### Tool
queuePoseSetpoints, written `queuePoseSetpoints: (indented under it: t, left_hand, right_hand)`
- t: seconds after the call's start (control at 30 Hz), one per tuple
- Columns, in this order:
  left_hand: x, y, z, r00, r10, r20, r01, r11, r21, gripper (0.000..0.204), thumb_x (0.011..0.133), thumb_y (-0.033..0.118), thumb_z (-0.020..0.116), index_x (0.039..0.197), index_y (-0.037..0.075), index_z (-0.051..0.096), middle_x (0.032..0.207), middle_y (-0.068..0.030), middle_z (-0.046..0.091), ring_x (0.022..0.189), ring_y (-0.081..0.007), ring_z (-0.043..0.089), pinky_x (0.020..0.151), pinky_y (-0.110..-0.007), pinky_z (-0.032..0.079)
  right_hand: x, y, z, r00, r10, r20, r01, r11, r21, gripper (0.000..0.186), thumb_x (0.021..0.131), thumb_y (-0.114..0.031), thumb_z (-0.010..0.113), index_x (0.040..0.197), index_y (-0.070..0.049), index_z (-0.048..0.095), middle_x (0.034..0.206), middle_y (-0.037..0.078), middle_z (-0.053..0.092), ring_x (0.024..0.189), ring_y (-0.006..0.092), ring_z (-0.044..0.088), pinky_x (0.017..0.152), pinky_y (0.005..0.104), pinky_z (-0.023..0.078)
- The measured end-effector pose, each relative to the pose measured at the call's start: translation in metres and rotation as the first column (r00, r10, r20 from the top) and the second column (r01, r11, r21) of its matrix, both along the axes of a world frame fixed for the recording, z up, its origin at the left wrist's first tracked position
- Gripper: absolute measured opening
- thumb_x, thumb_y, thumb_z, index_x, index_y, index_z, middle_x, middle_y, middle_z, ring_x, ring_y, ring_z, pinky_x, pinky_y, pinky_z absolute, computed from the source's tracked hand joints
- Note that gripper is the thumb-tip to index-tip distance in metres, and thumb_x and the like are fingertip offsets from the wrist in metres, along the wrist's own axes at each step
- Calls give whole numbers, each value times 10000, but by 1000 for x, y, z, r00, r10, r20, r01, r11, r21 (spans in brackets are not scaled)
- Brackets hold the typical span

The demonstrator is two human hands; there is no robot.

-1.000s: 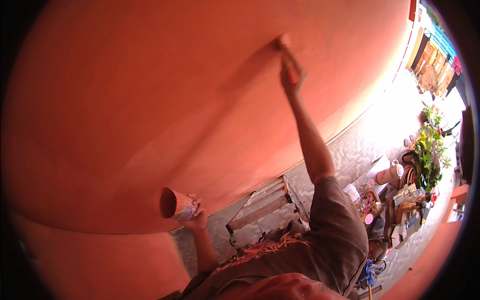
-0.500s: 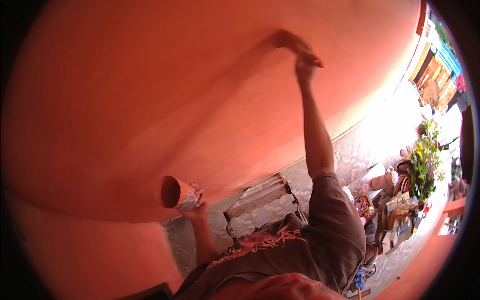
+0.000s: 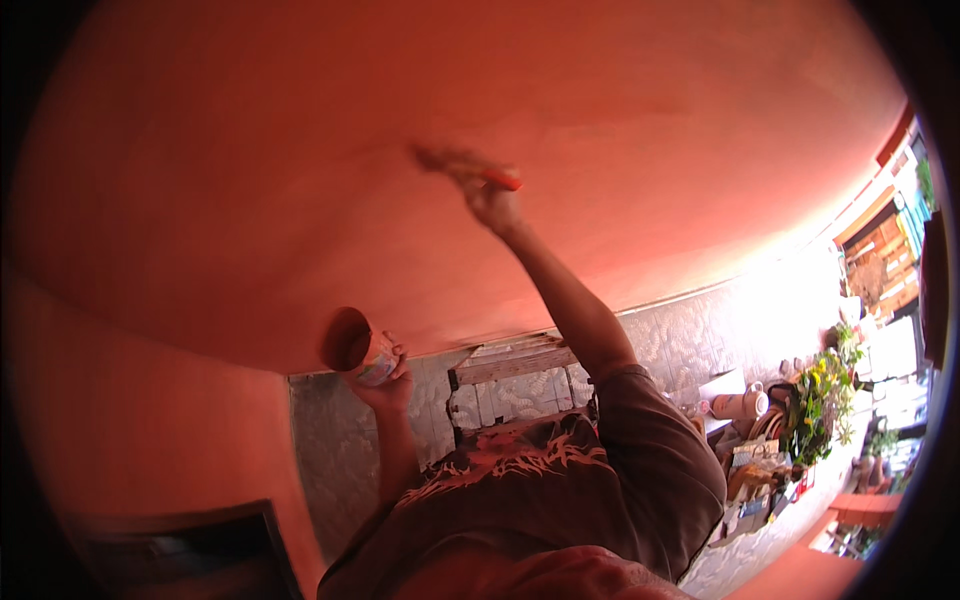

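Observation:
My right hand [image 3: 490, 203] is raised against the orange-red wall [image 3: 620, 130], closed round a paintbrush [image 3: 508, 181]. The brush's red handle end sticks out to the right, and its bristle end, blurred by motion, meets the wall at the left. Lower down, my left hand [image 3: 390, 388] is wrapped round a round paint can [image 3: 377, 362] with a coloured label. The can is tilted, its wide mouth facing left toward the wall. Inside it looks dark reddish; how full it is I cannot tell.
Behind me a worn wooden bench-like frame [image 3: 515, 365] stands on the patterned grey floor [image 3: 335, 430]. To the right are a pale jug [image 3: 738, 404], leafy plants [image 3: 822, 400] and cluttered household items. A dark-framed panel [image 3: 190, 550] is at the lower left.
My right hand has swept left and slightly down along the wall with the paintbrush. The view has shifted, and my left hand still holds the can.

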State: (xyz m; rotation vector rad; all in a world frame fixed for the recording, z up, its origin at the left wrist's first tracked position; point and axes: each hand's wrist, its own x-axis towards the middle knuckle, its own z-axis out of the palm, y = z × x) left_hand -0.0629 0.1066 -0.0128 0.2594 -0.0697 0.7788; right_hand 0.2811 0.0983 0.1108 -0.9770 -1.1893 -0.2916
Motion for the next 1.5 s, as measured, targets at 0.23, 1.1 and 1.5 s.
queuePoseSetpoints:
  t: [0.23,1.1,1.5]
  left_hand:
    - [-5,-39,-3,994,-48,98,46,999,18,689,892,528,584,1426,112,456,1367,-156,510,1102,-332,482,661,-303,512]
    - [50,-80,2,990,-130,-58,129,991,-22,613,956,612,409,1323,143,551,1098,-91,675,836,-266,668,536,-385,489]
    - [60,-84,-22,962,-226,-156,226,974,-16,695,981,588,354,1463,91,415,1257,-130,615,957,-277,684,608,-409,579]
  right_hand:
    - [-100,-35,25,706,523,-478,-644,754,-126,299,992,-175,611,1210,25,647,1154,124,689,998,216,690,891,346,573]
    - [-91,-198,69,785,519,-338,-618,615,-490,256,963,-118,618,1037,127,644,1111,151,636,1005,269,659,846,384,558]
    - [-93,-190,91,826,563,6,-390,580,-715,120,868,-5,719,977,38,698,956,94,726,858,211,692,750,335,551]
